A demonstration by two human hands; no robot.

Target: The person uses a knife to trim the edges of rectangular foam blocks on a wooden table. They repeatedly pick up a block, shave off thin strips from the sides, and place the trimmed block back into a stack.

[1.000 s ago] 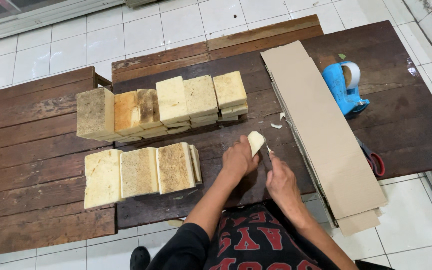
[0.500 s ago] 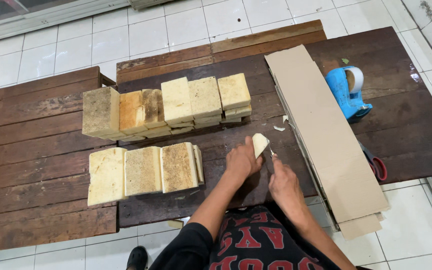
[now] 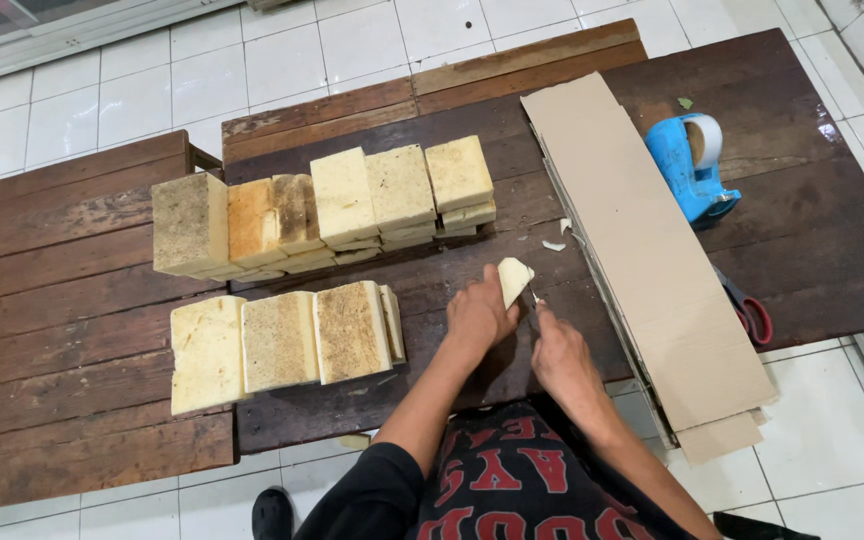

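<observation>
The left hand (image 3: 477,318) gripped a small pale yellow block (image 3: 514,281) while the right hand (image 3: 560,352) pinched a thin blade against it, trimmed-looking tan slabs (image 3: 282,340) lying beyond the left hand, apparently done.

the left hand (image 3: 479,315) grips a small pale block (image 3: 513,281) at the near edge of a dark wooden table (image 3: 822,220), while the right hand (image 3: 559,355) presses a thin blade (image 3: 533,294) against it. two rows of pale yellow slabs (image 3: 324,208) sit to the left, some with brown-speckled faces. a long stack of flat cardboard (image 3: 642,250) lies just right of the hands. beyond it rest a blue tape dispenser (image 3: 690,168) and red-handled scissors (image 3: 749,312). small pale scraps (image 3: 554,244) lie near the cardboard.
</observation>
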